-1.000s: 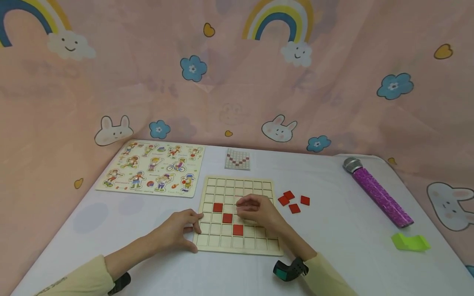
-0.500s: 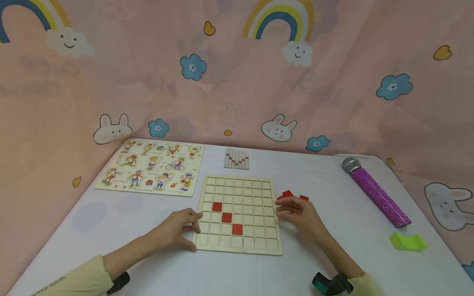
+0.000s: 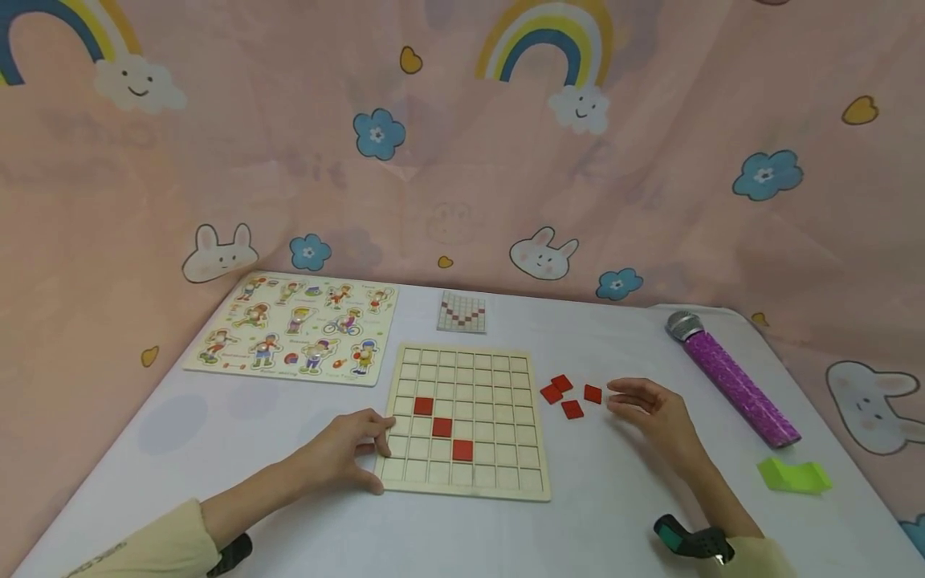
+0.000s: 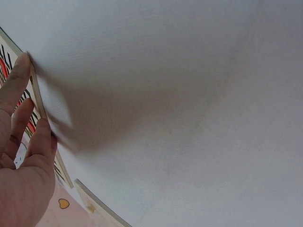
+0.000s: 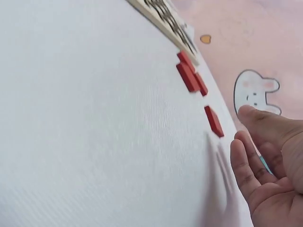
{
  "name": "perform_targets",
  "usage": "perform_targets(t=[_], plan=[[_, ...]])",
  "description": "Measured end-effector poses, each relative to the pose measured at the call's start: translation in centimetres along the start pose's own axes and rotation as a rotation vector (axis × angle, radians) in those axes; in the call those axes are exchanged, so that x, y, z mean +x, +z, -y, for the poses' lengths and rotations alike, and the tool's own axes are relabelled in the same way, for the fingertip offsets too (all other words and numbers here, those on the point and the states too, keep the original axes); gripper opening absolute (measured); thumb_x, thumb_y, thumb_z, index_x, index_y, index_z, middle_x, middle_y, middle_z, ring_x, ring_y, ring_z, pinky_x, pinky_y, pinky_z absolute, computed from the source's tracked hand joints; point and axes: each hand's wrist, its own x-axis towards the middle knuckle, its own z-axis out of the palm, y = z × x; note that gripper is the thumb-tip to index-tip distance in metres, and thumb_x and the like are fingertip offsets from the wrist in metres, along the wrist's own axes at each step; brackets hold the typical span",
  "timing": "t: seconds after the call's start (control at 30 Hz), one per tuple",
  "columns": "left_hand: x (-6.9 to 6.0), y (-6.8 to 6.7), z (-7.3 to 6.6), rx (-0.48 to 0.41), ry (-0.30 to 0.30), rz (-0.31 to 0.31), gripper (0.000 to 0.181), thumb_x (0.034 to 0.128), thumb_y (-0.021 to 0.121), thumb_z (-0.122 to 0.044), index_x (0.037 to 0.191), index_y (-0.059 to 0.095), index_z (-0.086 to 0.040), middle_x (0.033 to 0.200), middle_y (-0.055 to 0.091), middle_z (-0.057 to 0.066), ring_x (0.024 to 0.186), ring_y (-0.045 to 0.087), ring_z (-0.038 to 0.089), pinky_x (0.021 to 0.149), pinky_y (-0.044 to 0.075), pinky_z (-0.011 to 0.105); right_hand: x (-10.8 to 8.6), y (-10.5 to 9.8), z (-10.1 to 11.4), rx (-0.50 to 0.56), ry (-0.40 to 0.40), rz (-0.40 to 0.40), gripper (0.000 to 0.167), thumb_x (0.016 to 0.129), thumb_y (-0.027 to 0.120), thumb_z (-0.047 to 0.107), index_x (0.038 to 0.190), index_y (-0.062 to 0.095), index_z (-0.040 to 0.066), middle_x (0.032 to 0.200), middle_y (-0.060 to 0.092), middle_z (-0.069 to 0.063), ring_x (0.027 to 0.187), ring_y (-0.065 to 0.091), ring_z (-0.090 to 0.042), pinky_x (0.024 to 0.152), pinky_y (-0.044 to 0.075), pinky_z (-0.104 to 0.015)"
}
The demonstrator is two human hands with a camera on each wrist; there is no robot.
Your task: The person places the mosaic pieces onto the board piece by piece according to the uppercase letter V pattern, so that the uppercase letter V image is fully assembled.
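The pale wooden grid board [image 3: 499,413] lies flat on the table with three red square tiles [image 3: 442,427] in a diagonal run of its cells. My left hand [image 3: 344,449] rests at the board's left edge; in the left wrist view the fingertips and thumb of this hand [image 4: 28,175] touch that edge. Several loose red tiles [image 3: 572,409] lie right of the board. Just right of the outermost loose tile [image 5: 214,121], my right hand [image 3: 661,421] hovers with thumb and fingers apart, and nothing shows between them.
Behind the board lies a small pattern card [image 3: 462,311]. A picture puzzle board [image 3: 311,317] is at the back left. To the right are a purple glitter microphone [image 3: 740,385] and a bright green curved piece [image 3: 795,475]. A pink patterned cloth [image 3: 448,160] hangs behind the table.
My right hand has moved right, from above the grid board, across the loose red tiles, to their far side. The left hand stays at the board's edge, and the tiles look unmoved.
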Motion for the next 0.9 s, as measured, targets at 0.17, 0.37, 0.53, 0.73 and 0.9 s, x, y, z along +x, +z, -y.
perform_targets(t=[0.17, 0.37, 0.53, 0.73, 0.9], plan=[[-0.1, 0.1, 0.1, -0.009, 0.003, 0.006, 0.034, 0.0595, 0.090, -0.014, 0.079, 0.062, -0.013, 0.120, 0.059, 0.014, 0.120, 0.052, 0.039, 0.096, 0.046, 0.038, 0.9, -0.9, -1.5, -0.027, 0.047, 0.022, 0.043, 0.089, 0.069, 0.017, 0.126, 0.056, -0.002, 0.123, 0.060, -0.024, 0.092, 0.060, 0.009, 0.080, 0.047, -0.008], [0.0, 0.2, 0.2, 0.005, 0.010, 0.001, 0.034, 0.0596, 0.090, -0.015, 0.079, 0.062, -0.014, 0.120, 0.060, 0.013, 0.120, 0.052, 0.038, 0.096, 0.046, 0.038, 2.1, -1.5, -2.2, -0.050, 0.063, 0.074, 0.045, 0.088, 0.070, 0.015, 0.126, 0.056, -0.003, 0.122, 0.061, -0.024, 0.091, 0.061, 0.008, 0.081, 0.045, -0.007], [0.0, 0.3, 0.3, 0.013, 0.012, 0.004, 0.034, 0.0597, 0.090, -0.015, 0.079, 0.061, -0.014, 0.118, 0.060, 0.013, 0.120, 0.053, 0.038, 0.096, 0.046, 0.039, 2.7, -1.8, -1.9, -0.044, 0.067, 0.122, 0.046, 0.086, 0.072, 0.014, 0.126, 0.056, -0.005, 0.120, 0.062, -0.024, 0.088, 0.063, 0.001, 0.080, 0.046, -0.008], [0.0, 0.2, 0.3, 0.002, 0.009, -0.001, 0.034, 0.0600, 0.089, -0.013, 0.078, 0.061, -0.014, 0.118, 0.059, 0.012, 0.121, 0.052, 0.037, 0.097, 0.045, 0.039, 3.2, -1.3, -1.2, -0.102, 0.058, 0.134, 0.043, 0.086, 0.073, 0.018, 0.121, 0.060, -0.004, 0.117, 0.063, -0.022, 0.083, 0.060, -0.009, 0.074, 0.048, -0.013], [0.0, 0.1, 0.3, -0.017, 0.002, 0.004, 0.033, 0.0608, 0.089, -0.012, 0.079, 0.061, -0.014, 0.120, 0.059, 0.012, 0.122, 0.051, 0.037, 0.097, 0.045, 0.037, 3.5, -0.6, -0.9, -0.151, 0.030, 0.110, 0.037, 0.085, 0.073, 0.016, 0.116, 0.064, -0.002, 0.111, 0.065, -0.020, 0.078, 0.056, -0.013, 0.067, 0.048, -0.016]])
